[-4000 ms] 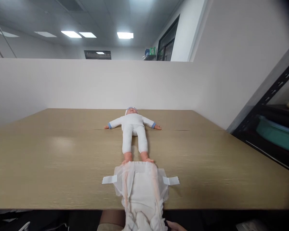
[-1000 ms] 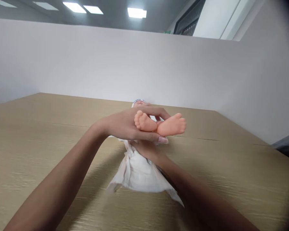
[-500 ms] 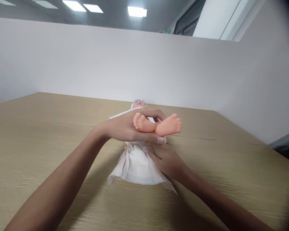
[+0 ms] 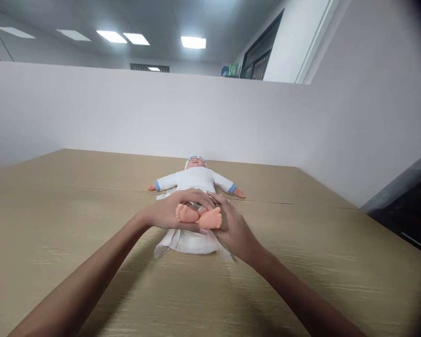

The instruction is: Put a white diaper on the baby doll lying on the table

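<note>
A baby doll (image 4: pixel 195 179) in a white suit and cap lies on its back on the wooden table (image 4: pixel 73 243), arms spread. My left hand (image 4: pixel 168 213) is wrapped round the doll's ankles, holding both bare feet (image 4: pixel 199 216) together just above the table. A white diaper (image 4: pixel 182 241) lies spread under the doll's bottom and legs. My right hand (image 4: pixel 233 229) rests beside the feet on the right, fingers pointing up along the doll's leg and the diaper's edge; its grip is not clear.
A white partition wall (image 4: pixel 91 112) runs along the table's far edge and the right side. A dark shelf unit (image 4: pixel 407 210) stands at the right.
The doll's feet have come down lower towards the table in my left hand. My right hand has slid out from under the doll to its right side. The camera has tilted up.
</note>
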The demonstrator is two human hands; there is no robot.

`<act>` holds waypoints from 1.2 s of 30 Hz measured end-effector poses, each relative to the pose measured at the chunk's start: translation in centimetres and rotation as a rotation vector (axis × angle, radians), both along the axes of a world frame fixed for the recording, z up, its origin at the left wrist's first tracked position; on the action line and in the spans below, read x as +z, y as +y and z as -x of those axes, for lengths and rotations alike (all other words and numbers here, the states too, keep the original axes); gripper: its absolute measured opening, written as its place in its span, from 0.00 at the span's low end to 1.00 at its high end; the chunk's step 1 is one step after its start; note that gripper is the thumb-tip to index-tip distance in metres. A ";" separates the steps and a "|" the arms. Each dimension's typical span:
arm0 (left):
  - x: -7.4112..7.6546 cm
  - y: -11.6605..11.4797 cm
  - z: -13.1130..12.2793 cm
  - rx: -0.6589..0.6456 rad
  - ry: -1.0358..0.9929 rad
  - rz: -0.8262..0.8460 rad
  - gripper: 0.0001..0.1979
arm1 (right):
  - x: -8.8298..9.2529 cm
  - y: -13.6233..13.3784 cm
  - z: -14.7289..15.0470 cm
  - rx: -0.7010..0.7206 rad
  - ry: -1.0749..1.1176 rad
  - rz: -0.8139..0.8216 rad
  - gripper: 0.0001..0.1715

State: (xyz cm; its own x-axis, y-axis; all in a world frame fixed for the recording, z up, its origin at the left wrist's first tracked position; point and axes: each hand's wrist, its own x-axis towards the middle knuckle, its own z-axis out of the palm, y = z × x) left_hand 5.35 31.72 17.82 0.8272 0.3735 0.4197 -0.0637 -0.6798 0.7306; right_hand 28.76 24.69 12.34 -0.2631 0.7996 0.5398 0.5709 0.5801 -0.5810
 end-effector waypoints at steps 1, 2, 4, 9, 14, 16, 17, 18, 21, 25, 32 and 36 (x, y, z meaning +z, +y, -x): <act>-0.2 -0.2 0.5 0.016 0.009 0.000 0.23 | 0.3 0.0 -0.1 0.027 -0.005 -0.004 0.32; -0.4 -0.4 1.2 0.046 0.032 -0.018 0.25 | 0.6 0.0 -0.5 0.057 -0.027 -0.011 0.29; -0.8 -0.7 2.8 0.130 0.103 -0.112 0.25 | 1.2 -0.4 -1.5 0.124 -0.124 -0.021 0.30; -3.8 -0.4 7.0 0.205 0.232 -0.412 0.20 | 1.5 -1.8 -4.7 0.196 -0.349 0.006 0.38; -7.3 -0.3 8.5 0.179 0.269 -0.498 0.26 | -0.7 -1.6 -5.9 0.182 -0.500 -0.120 0.35; -8.0 -0.4 8.4 0.200 0.280 -0.501 0.30 | -1.6 -1.3 -6.0 0.175 -0.529 -0.171 0.32; -8.3 -0.4 8.3 0.208 0.280 -0.501 0.32 | -2.0 -1.2 -6.1 0.170 -0.539 -0.190 0.31; -8.5 -0.3 8.2 0.215 0.283 -0.500 0.32 | -2.4 -1.0 -6.2 0.166 -0.552 -0.206 0.31; -8.8 -0.2 8.1 0.229 0.299 -0.490 0.35 | -3.2 -0.4 -6.4 0.177 -0.584 -0.269 0.30; -8.9 -0.4 8.5 0.231 0.333 -0.436 0.44 | -4.1 0.1 -6.5 0.184 -0.582 -0.348 0.27; -8.7 -1.1 9.0 0.214 0.364 -0.357 0.44 | -4.5 0.1 -6.3 0.170 -0.585 -0.341 0.22; -8.6 -1.0 9.0 0.212 0.352 -0.337 0.40 | -4.3 -0.1 -6.4 0.196 -0.562 -0.272 0.23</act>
